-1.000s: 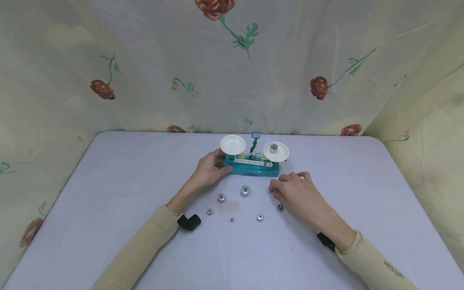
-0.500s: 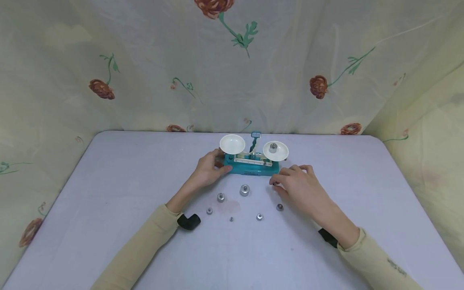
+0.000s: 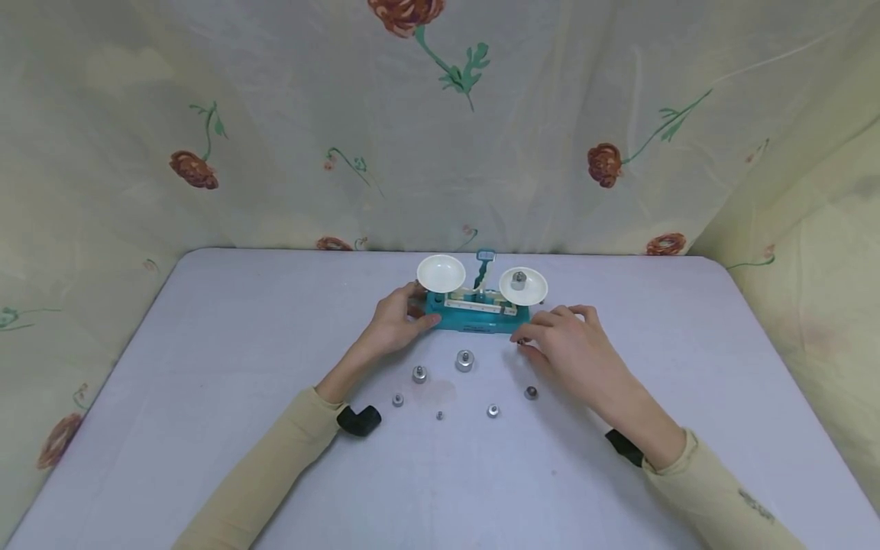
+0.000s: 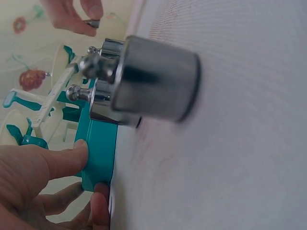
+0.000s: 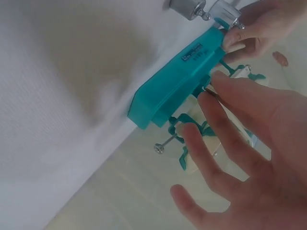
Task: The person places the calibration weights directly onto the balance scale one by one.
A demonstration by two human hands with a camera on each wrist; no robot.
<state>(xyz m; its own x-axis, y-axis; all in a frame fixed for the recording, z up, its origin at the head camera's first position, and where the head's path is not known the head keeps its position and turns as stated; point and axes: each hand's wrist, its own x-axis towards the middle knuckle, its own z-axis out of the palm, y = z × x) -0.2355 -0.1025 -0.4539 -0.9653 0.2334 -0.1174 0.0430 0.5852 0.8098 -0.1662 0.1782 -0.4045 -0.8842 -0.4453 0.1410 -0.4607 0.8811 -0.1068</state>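
"Right hand (image 3: 567,347) has edged up toward the balance (image 3: 474,323) since 1 s ago; what's in it?"

"1 small weight (image 3: 520,343), pinched and raised off the bench (image 3: 241,328); just in front of the balance's right end."

"Left hand (image 3: 397,325)?"

"Gripping the balance's left end; right pan (image 3: 538,290) bears 1 knobbed weight (image 3: 519,282); 6 loose weights (image 3: 464,362) stand spread on the bench in front, apart from each other."
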